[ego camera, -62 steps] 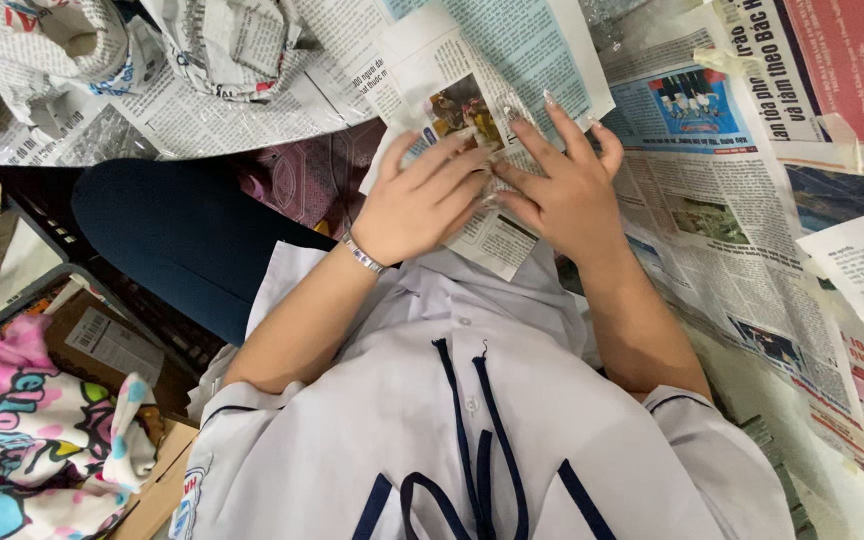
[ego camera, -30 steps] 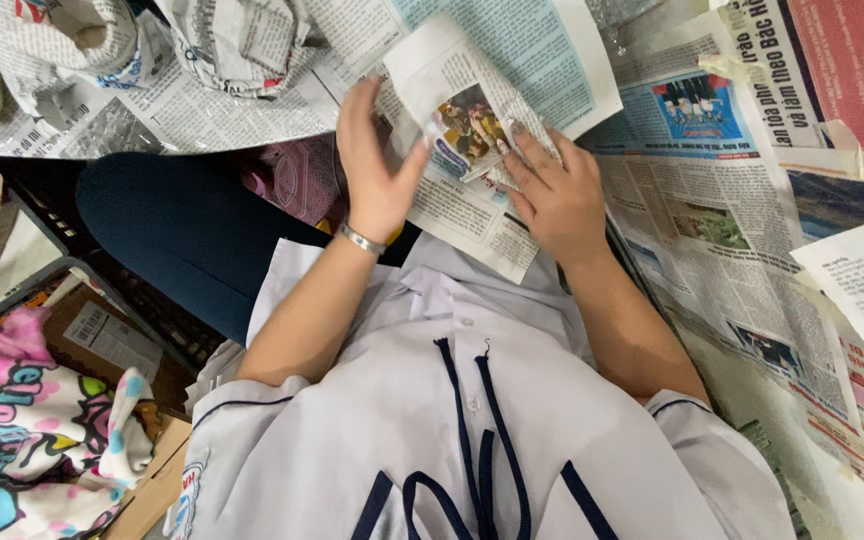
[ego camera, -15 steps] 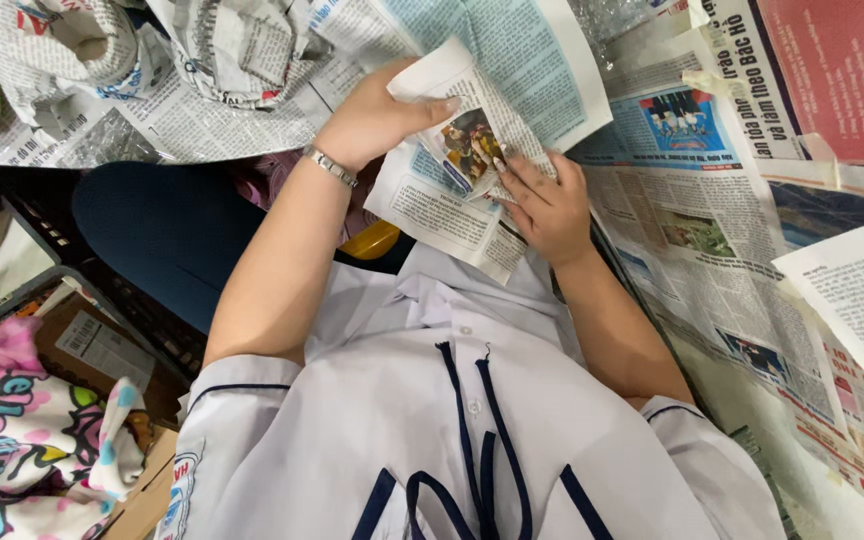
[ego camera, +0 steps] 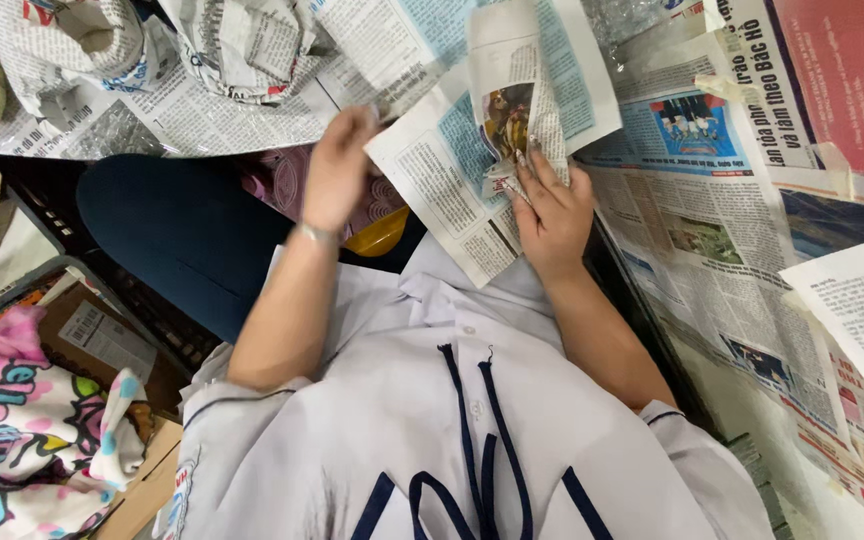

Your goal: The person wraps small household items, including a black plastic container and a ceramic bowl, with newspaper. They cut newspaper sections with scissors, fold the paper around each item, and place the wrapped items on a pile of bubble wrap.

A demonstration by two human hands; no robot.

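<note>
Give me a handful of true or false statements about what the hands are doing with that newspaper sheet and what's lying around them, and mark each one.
1. Both hands are on the same newspaper sheet. True: the left hand grips its left edge and the right hand presses on its right part.
2. The left wrist carries a thin bracelet. True.
3. The sheet lies perfectly flat. False: it is folded and creased, with its upper part bent up.
4. The crumpled newspaper bundles lie at the bottom right. False: they are at the top left.
5. A pink patterned cloth lies at the bottom left. True.
6. The right hand holds scissors. False: it holds only paper.
</note>
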